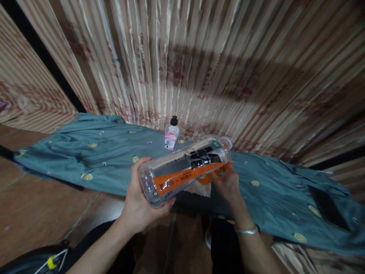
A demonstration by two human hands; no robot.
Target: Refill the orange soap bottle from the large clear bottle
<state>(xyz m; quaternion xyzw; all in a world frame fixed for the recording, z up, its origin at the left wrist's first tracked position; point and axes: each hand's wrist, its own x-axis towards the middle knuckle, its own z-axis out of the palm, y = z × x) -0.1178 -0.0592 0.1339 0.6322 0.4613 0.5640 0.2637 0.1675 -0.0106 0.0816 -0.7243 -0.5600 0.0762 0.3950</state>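
Note:
A large clear plastic bottle (182,171) with an orange and black label is held tilted in the middle of the view, its neck to the upper right. My left hand (142,201) is wrapped round its base end. Near the neck, my right hand (228,180) has its fingers closed at the underside of the bottle; an orange round thing (204,179) shows beside them, partly hidden. Behind the bottle a small clear bottle (171,134) with a black cap and pink label stands upright on the green cloth.
The green patterned cloth (111,152) covers a long narrow surface. A dark phone (329,209) lies on it at the right. Striped curtains (182,68) hang behind. A white piece (199,189) lies under the large bottle. Black poles stand at left and right.

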